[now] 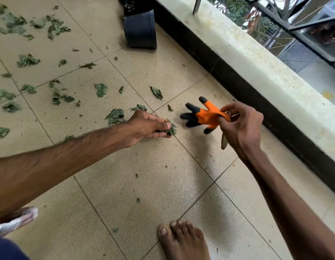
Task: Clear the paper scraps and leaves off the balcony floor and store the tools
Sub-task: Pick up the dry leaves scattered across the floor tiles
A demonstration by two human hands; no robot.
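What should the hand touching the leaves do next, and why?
Probably lift. The left hand seems to pinch the leaf clump between thumb and fingers, and the clump lies on the floor, so raising it looks like the natural next bit. The right hand is busy holding the orange glove, and many more leaves lie scattered beyond.

Soft daylight from the railing side, faint shadows, motion-blurred glove (204, 117), wide-angle bending at edges
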